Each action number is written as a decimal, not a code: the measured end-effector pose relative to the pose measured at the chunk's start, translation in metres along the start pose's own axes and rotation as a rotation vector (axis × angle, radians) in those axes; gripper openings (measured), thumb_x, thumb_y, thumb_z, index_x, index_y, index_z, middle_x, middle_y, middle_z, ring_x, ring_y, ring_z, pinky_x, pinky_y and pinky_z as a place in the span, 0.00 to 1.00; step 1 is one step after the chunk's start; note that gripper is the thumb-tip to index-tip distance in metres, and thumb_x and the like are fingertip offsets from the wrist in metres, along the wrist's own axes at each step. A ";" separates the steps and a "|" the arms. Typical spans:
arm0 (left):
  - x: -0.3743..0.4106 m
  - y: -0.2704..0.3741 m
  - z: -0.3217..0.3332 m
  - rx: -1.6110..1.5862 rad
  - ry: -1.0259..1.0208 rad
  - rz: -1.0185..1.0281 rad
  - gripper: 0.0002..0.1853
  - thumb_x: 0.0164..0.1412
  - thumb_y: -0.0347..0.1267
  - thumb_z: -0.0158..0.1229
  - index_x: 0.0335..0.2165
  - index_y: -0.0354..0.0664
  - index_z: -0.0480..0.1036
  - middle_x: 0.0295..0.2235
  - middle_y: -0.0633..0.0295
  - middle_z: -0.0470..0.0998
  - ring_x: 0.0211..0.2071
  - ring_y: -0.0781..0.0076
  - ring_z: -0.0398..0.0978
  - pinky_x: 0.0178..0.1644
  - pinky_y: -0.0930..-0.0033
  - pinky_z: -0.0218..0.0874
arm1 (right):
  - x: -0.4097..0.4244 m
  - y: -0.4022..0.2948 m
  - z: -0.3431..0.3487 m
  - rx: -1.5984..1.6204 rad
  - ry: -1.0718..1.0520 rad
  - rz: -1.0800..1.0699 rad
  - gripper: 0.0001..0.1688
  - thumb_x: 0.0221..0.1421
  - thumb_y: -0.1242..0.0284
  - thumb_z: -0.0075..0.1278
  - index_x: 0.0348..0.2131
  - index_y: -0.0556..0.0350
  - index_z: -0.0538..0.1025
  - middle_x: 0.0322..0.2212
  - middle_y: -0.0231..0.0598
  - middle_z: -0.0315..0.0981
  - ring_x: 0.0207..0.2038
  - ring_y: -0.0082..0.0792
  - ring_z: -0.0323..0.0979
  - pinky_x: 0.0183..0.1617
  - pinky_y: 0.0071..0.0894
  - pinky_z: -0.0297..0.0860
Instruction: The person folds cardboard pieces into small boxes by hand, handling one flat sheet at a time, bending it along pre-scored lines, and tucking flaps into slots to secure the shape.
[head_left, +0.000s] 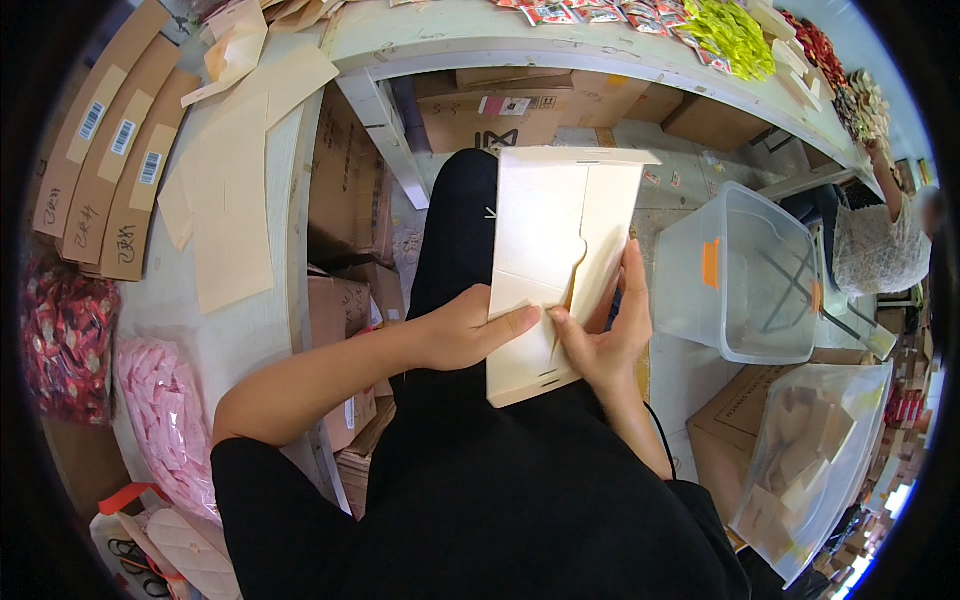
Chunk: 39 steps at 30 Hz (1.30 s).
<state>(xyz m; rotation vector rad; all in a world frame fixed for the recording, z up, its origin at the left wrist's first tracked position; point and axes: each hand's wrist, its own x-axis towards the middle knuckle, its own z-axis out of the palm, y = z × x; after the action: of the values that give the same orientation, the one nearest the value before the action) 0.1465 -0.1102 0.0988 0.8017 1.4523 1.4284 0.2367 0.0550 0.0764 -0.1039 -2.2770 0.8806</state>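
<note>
A cream paperboard box (536, 217), partly folded, lies over my lap, with two panels meeting along its face and a curved tab edge between them. My left hand (480, 326) grips its left side, thumb flat on the lower panel. On the right side my right hand (611, 322) holds the box, its thumb at the seam beside the left thumb and its fingers around the outer edge. Narrow slits show near the top and bottom ends. Flat cream paperboard blanks (229, 217) lie on the white table to the left.
Ahead, a white bench (465, 45) carries small packets (551, 13) and yellow-green packets (727, 37). A clear plastic bin (690, 300) stands right, before a seated person. Another clear bin (810, 450) holds cream pieces. Cartons (487, 112) sit under the bench; bagged pink packets (165, 412) lie left.
</note>
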 end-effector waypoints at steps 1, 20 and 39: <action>0.001 -0.003 0.001 0.008 0.033 0.013 0.20 0.61 0.38 0.39 0.44 0.31 0.62 0.36 0.55 0.71 0.38 0.74 0.66 0.43 0.72 0.58 | -0.001 0.001 0.000 -0.007 0.005 -0.004 0.49 0.33 0.70 0.61 0.51 0.73 0.53 0.45 0.59 0.60 0.45 0.46 0.66 0.46 0.35 0.64; 0.001 -0.001 -0.014 -0.117 0.260 -0.025 0.14 0.54 0.29 0.49 0.40 0.33 0.64 0.33 0.62 0.70 0.33 0.80 0.66 0.38 0.74 0.59 | 0.001 0.014 -0.011 0.266 -0.252 0.011 0.36 0.46 0.82 0.42 0.53 0.68 0.46 0.44 0.59 0.62 0.40 0.47 0.70 0.45 0.34 0.66; -0.002 0.004 0.005 0.294 0.180 0.009 0.20 0.54 0.25 0.42 0.47 0.35 0.59 0.29 0.46 0.73 0.28 0.63 0.73 0.35 0.70 0.61 | 0.010 0.000 0.004 0.311 -0.129 0.292 0.24 0.39 0.86 0.47 0.41 0.65 0.63 0.39 0.50 0.65 0.40 0.43 0.68 0.44 0.31 0.65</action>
<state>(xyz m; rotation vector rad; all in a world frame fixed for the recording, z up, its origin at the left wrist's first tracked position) 0.1508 -0.1093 0.1039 0.8773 1.8286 1.3380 0.2268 0.0556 0.0804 -0.2501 -2.2447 1.4200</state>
